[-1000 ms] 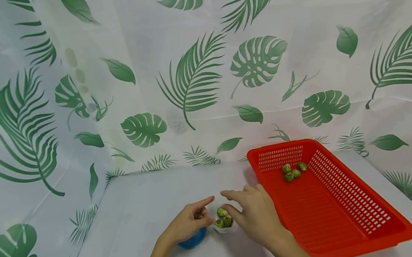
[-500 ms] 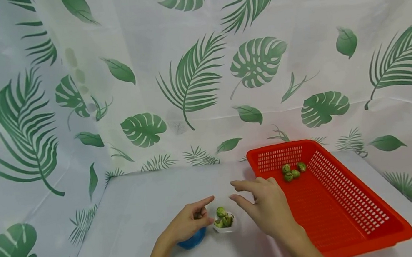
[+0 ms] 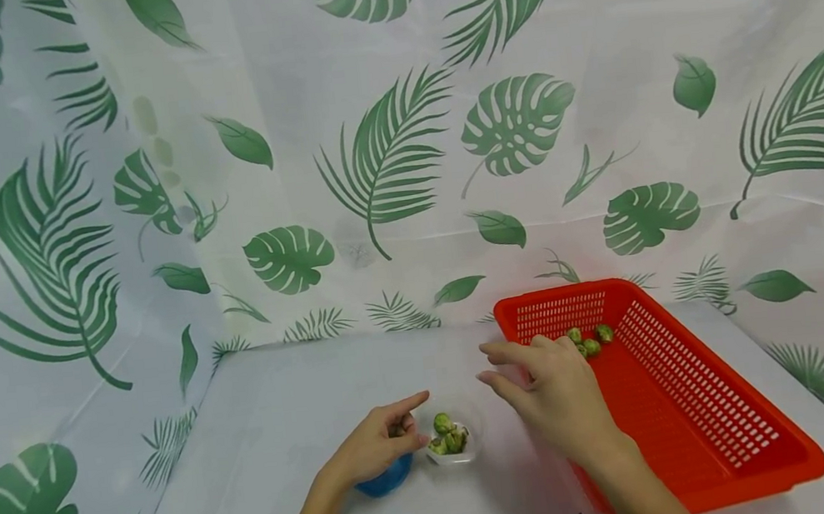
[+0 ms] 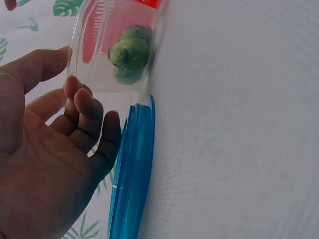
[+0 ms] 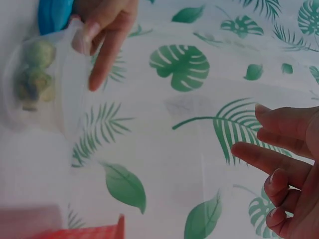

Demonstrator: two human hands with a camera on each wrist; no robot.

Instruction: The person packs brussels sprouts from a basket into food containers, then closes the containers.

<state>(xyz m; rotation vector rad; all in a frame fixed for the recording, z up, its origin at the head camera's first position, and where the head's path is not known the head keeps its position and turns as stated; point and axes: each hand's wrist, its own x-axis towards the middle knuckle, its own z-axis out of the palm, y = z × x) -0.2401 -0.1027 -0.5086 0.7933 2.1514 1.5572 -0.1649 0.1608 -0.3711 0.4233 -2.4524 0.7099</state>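
Observation:
A clear plastic container (image 3: 475,443) stands on the table with several Brussels sprouts (image 3: 449,437) inside. My left hand (image 3: 373,447) holds it lightly at its left rim, index finger stretched out, thumb against the side, the other fingers curled. In the left wrist view the sprouts (image 4: 130,54) show through the clear wall. My right hand (image 3: 558,392) hovers by the left edge of a red basket (image 3: 672,439), its thumb and index finger apart with nothing between them. More Brussels sprouts (image 3: 591,347) lie in the basket's far part, partly hidden behind that hand.
A blue plastic piece (image 4: 132,169), flat and lid-like from the side, lies under and beside my left hand. The white table (image 3: 307,402) meets a leaf-printed cloth (image 3: 414,273) at the back and left.
My right hand has moved right and slightly up, away from the container to the basket's left edge. The left hand stays at the container.

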